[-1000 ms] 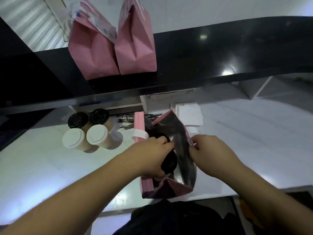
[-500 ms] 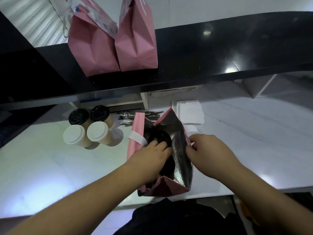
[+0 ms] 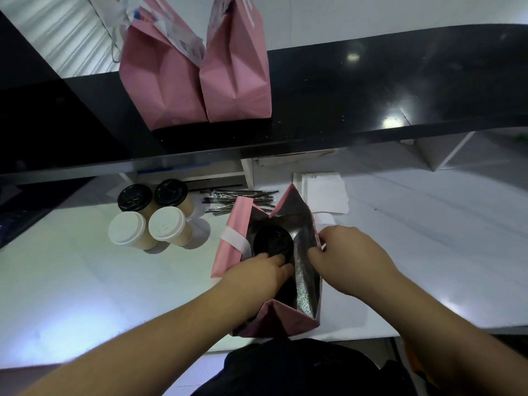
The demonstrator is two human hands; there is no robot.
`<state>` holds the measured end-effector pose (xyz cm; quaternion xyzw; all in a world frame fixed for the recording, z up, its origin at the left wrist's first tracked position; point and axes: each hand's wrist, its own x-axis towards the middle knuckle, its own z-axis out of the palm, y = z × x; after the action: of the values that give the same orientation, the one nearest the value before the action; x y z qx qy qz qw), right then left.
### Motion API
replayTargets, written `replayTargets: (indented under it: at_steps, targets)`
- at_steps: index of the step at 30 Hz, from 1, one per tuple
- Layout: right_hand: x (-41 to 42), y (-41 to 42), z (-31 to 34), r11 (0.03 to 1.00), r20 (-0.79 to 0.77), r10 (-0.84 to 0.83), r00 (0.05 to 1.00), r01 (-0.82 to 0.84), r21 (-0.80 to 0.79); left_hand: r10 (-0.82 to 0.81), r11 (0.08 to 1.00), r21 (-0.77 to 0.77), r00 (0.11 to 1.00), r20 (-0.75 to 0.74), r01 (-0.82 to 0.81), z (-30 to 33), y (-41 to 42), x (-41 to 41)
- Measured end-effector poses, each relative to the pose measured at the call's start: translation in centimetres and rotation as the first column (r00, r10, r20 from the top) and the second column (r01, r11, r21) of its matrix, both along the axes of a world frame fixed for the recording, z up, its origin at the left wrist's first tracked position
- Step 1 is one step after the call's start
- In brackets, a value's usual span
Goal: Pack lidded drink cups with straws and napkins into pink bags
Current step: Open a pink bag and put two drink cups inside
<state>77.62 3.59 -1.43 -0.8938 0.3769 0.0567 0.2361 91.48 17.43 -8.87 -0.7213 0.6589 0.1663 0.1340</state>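
White counter (image 3: 71,281) is sitting under a black shelf (image 3: 371,95). I'm watching the open pink bag (image 3: 233,241) standing upright, mouth facing up. Left hand (image 3: 257,277) is reaching inside, fingers on a black-lidded cup (image 3: 273,242); right hand (image 3: 348,258) is pinching the bag's right rim.

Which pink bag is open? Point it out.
The bag on the white counter, between both hands, with a black-lidded cup inside. The two bags on the black shelf are folded shut.
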Motion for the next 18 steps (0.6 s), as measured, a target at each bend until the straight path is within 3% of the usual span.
replayTargets:
  at_steps: [5, 7, 10, 12, 14, 16, 18]
  targets:
    - [1.5, 0.0, -0.4, 1.0, -0.04, -0.008, 0.999, 0.009, 0.025, -0.037, 0.999, -0.03, 0.999, 0.007, 0.037, -0.7, 0.4, 0.6]
    - [1.6, -0.2, -0.4, 0.999, -0.023, -0.023, 0.999, 0.024, 0.029, -0.019, 0.999, -0.041, 0.998, -0.057, 0.017, 0.3, 0.1, 1.0]
    - [1.4, -0.9, 0.0, 0.997, 0.007, -0.061, 0.998, 0.061, 0.051, -0.042, 0.967, -0.255, 0.97, -0.241, -0.022, 3.6, -1.0, 2.0]
    - [1.1, -1.5, 0.2, 0.996, -0.011, -0.078, 0.997, 0.079, 0.04, -0.045, 0.838, -0.532, 0.953, -0.298, -0.126, 6.1, -1.4, 3.3]
    - [0.8, -1.9, 0.2, 0.996, -0.025, -0.091, 0.996, 0.091, 0.023, 0.044, 0.643, -0.71, 0.939, -0.34, -0.287, 7.5, -1.4, 5.5]
    - [0.5, -2.4, 0.2, 0.993, -0.031, -0.115, 0.993, 0.115, 0.014, 0.218, 0.469, -0.713, 0.851, -0.478, -0.521, 7.4, -1.3, 8.4]
    - [0.2, -3.0, 0.1, 0.989, -0.034, -0.149, 0.988, 0.149, 0.002, 0.431, 0.379, -0.587, 0.698, -0.571, -0.715, 5.5, -1.2, 11.6]
